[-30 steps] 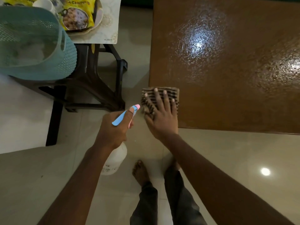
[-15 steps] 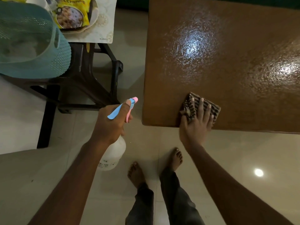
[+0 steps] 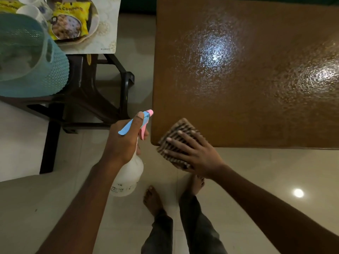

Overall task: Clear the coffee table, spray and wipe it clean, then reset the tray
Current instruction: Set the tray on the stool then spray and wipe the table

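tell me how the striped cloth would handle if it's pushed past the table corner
Probably floppy: the striped cloth is folded, and the part past the near edge of the coffee table would likely droop without the right hand on it. Likely light, as flat fingers alone control it. It should slide easily on that glossy top.

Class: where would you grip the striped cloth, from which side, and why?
Probably its near part, from the person's side: the striped cloth overhangs the coffee table's corner there, so a thumb could slip underneath. The right hand presses flat on top.
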The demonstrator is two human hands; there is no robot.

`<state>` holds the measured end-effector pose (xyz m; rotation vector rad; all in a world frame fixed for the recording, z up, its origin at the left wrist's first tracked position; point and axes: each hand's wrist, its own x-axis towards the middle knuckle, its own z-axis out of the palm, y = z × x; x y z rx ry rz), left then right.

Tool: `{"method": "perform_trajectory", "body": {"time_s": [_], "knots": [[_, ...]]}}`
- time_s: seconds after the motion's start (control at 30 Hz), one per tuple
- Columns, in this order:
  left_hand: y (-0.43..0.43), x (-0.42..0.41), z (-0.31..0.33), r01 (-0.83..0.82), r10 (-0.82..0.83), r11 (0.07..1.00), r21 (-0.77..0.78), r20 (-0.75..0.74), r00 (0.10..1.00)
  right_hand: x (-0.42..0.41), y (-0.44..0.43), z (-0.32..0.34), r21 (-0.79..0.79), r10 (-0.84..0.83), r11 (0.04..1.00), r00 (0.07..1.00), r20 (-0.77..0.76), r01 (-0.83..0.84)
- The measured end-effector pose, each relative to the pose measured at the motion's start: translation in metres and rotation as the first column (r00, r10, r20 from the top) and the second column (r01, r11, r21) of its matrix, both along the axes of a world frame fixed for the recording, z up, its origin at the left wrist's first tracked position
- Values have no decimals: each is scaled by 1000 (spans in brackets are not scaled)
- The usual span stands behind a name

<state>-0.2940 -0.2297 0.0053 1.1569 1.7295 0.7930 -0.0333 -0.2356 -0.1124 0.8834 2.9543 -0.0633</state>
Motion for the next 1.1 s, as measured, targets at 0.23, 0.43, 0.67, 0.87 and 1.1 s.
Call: {"method": "perform_trajectory", "body": {"time_s": [0.23,0.43,0.67,0.87,1.1], "knots": [[31,33,3,12,-12,999,31,11,1000,108,10,27,-214,-569,802,823,13,558],[61,60,10,-71,68,994,82,36,997,19,67,33,-269,-960,255,277,48,929],[94,78,12,-96,107,977,191,-48,993,18,91,27,-270,-469,847,883,30,459],[126,85,22,48,-33,978,201,-77,996,37,101,32,-327,-814,542,580,24,774],[133,86,2,133,-128,972,195,-38,991,28,105,43,-413,-811,500,579,87,761]]}}
